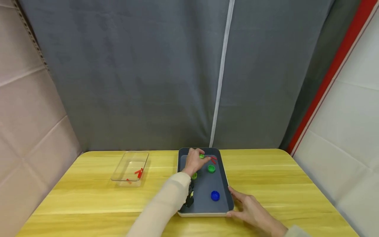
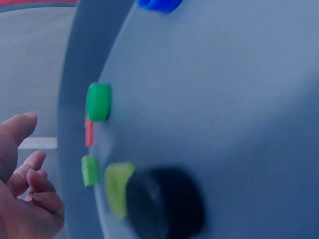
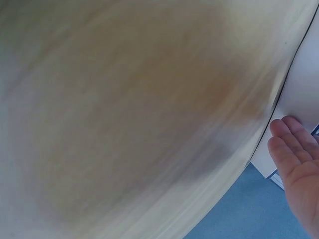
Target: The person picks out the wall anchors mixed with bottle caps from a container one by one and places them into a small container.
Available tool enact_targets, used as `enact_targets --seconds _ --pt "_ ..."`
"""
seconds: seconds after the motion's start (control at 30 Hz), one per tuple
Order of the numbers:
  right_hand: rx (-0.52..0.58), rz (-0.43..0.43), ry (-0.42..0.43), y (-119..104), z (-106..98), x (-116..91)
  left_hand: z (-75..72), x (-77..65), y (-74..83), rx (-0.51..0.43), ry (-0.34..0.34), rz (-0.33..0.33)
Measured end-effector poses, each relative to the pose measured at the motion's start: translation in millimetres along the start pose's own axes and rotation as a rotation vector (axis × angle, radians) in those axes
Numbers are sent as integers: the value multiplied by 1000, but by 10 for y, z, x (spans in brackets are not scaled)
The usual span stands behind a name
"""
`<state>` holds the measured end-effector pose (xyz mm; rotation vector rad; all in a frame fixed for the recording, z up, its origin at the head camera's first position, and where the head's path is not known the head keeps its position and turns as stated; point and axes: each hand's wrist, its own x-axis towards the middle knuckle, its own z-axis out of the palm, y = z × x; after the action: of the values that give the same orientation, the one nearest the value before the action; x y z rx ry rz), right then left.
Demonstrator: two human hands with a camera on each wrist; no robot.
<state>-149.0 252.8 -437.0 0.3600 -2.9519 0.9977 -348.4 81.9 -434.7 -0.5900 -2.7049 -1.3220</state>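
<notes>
A dark grey tray (image 1: 204,204) with a pale outer wall holds small loose things. My left hand (image 1: 194,160) is over its far part, near the red sticks (image 1: 213,161) and a green cap (image 1: 211,169). In the left wrist view, its thumb and fingers are apart, with nothing seen between them. A second green cap (image 2: 90,171), a yellow-green cap (image 2: 118,191) and a black round object (image 2: 167,204) appear there, blurred. Towards the tray's near end lies a blue cap (image 1: 215,196). My right hand (image 1: 251,210) touches the tray's near right corner, its fingers fairly straight.
Left of the tray stands a clear plastic box (image 1: 130,166) with several red sticks (image 1: 139,173) in it. Black objects (image 1: 189,197) lie along the tray's left side, partly behind my left sleeve. A grey curtain (image 1: 142,82) hangs behind the wooden table (image 1: 88,197).
</notes>
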Motion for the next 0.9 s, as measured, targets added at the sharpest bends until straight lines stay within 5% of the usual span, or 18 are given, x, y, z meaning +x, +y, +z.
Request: enact_targets --seconds 0.07,0.4,0.9 --pt "-11 -11 0 0 11 -3 152 26 -84 21 35 17" --pt "-10 11 -20 -55 31 -10 217 -136 176 75 78 -59" --pt "-2 18 -16 -73 75 -26 433 -145 162 210 143 -132"
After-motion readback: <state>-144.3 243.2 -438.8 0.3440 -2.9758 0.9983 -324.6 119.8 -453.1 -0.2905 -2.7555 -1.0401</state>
